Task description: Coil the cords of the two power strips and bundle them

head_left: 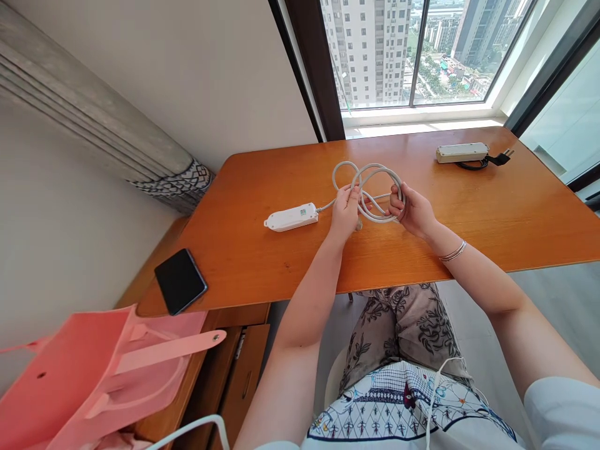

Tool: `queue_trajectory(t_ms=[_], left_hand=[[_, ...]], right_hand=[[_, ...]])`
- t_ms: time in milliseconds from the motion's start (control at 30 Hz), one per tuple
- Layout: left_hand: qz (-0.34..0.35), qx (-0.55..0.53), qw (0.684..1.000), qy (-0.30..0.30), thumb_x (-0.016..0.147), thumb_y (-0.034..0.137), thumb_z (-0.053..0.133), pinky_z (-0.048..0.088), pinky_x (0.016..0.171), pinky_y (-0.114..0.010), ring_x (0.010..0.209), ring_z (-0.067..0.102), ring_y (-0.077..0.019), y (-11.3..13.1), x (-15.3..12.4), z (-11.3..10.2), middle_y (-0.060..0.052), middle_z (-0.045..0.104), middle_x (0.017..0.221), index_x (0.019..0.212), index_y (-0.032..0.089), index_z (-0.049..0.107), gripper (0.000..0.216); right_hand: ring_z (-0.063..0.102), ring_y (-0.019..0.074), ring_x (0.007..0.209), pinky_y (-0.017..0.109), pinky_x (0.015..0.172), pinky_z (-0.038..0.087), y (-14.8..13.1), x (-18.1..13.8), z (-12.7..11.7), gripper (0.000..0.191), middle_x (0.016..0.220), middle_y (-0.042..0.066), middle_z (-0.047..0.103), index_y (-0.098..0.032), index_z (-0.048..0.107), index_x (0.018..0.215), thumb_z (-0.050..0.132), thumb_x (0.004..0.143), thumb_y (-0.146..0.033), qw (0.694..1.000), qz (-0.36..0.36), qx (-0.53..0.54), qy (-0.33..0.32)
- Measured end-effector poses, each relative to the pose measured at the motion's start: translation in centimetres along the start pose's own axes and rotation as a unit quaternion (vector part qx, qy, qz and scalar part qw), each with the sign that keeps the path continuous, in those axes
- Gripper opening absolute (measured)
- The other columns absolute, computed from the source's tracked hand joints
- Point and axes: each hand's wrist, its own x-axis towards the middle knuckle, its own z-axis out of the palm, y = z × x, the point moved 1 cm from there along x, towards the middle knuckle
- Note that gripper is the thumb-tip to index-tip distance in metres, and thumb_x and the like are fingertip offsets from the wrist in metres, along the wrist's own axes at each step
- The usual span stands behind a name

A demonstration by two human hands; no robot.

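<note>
Gripping 1 looped white cable (399,182) are the left hand (345,210) and right hand (415,210), with a phone (180,281) far left of them, a white power strip (288,219), its label (303,212) too small to read, nearer left, and another strip (462,152) farther right.

I see a phone (180,281) at the left end of the table (253,265), a power strip (291,217) right of it, then its cable (375,217). Farther back, right, sits a second strip (462,152).
</note>
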Motion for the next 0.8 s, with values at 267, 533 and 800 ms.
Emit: queue_trajectory(t_ms=[267,533,800], left_hand=[[-0.064,-0.098,0.993,-0.006,0.095,0.042,0.064,0.064,0.085,-0.033,0.093,0.074,-0.0190,0.9,0.0,-0.1,0.000,0.057,0.080,0.093,0.020,0.058,0.023],[0.015,0.092,0.995,-0.035,0.098,0.051,0.057,0.062,0.066,-0.025,0.091,0.068,-0.0147,0.0,-0.1,0.0,-0.010,0.053,0.126,0.096,0.018,0.062,0.033],[0.031,0.153,0.979,-0.128,0.096,0.052,0.059,0.061,0.068,-0.025,0.093,0.067,-0.0149,0.2,-1.1,0.3,-0.012,0.048,0.136,0.086,0.015,0.062,0.039]], right_hand=[[0.043,0.0078,0.044,0.025,0.053,0.050,0.6,1.0,-0.7,0.064,0.055,-0.007,0.038,-0.022,0.041,0.063,0.064,0.082,-0.079,0.992,-0.019,-0.086,0.085],[0.059,0.0131,0.061,0.028,0.059,0.052,-0.2,1.6,-3.3,0.059,0.077,0.001,0.065,-0.022,0.065,0.089,0.069,0.076,-0.080,0.924,-0.206,-0.312,0.083],[0.070,0.0233,0.092,0.038,0.088,0.054,-0.5,1.0,-3.5,0.043,0.103,0.010,0.076,-0.022,0.073,0.116,0.057,0.097,-0.056,0.797,-0.291,-0.529,0.039]])
